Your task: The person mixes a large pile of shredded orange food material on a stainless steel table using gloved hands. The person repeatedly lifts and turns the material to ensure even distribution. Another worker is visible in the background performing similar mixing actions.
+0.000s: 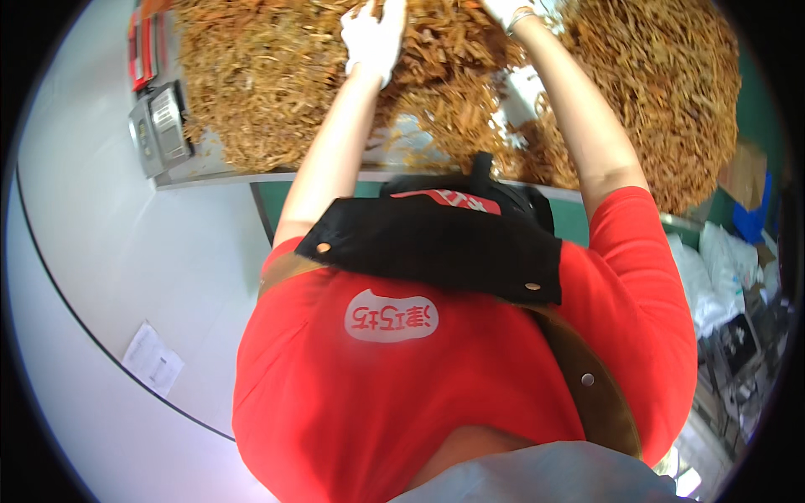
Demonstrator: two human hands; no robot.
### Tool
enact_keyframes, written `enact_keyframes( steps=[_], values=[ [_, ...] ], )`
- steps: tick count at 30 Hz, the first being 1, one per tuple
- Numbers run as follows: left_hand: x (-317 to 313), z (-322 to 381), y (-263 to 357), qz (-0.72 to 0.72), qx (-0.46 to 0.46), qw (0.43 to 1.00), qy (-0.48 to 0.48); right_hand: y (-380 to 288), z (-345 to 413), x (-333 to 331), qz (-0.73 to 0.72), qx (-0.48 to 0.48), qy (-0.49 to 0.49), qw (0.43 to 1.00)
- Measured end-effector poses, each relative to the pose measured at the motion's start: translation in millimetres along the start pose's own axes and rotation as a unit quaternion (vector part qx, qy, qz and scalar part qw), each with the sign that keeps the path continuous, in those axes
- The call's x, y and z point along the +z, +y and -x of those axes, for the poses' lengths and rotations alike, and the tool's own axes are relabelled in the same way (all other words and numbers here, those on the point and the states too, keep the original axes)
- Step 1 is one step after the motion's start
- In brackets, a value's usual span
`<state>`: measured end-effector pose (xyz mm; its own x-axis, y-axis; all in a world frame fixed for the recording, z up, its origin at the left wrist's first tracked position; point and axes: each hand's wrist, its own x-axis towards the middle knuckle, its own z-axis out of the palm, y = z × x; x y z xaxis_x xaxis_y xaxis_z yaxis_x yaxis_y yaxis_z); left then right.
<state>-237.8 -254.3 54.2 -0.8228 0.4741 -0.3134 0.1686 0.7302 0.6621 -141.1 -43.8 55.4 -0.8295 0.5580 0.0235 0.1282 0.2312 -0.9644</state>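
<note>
My left hand (372,44) wears a white glove and lies over a heap of thin brown-yellow strips (270,82), apparently food. Its fingers point away from me and run up to the top edge of the view, so what is under them is hidden. My right hand (505,9), also in white with a bracelet (521,19) at the wrist, is mostly cut off at the top. It is next to the gap between the middle of the heap and a large right-hand pile of strips (660,94). Patches of the shiny metal tabletop (409,141) show through.
A digital scale (160,130) stands at the table's left end, beside red packets (144,50). At the right are a cardboard box (744,173), a blue object (753,207) and white plastic bags (710,270). A printed paper (152,358) is at the lower left.
</note>
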Motion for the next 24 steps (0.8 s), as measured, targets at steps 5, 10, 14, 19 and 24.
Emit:
enact_keyframes(
  steps=[5,10,14,19,24],
  values=[
    [51,-23,3,-0.034,-0.008,0.995,0.096,77,-11,50,0.312,0.057,-0.096,0.944],
    [81,77,-80,-0.092,0.091,0.991,0.033,100,105,20,0.308,-0.014,-0.136,0.941],
    [90,108,-130,-0.038,0.011,0.998,0.054,141,80,-38,0.304,0.102,-0.122,0.939],
    [112,106,-149,0.189,-0.233,0.942,0.149,221,21,-104,0.191,0.153,0.052,0.968],
    [127,85,-104,0.416,-0.447,0.783,0.116,155,83,-13,0.207,0.317,-0.045,0.925]
  ],
)
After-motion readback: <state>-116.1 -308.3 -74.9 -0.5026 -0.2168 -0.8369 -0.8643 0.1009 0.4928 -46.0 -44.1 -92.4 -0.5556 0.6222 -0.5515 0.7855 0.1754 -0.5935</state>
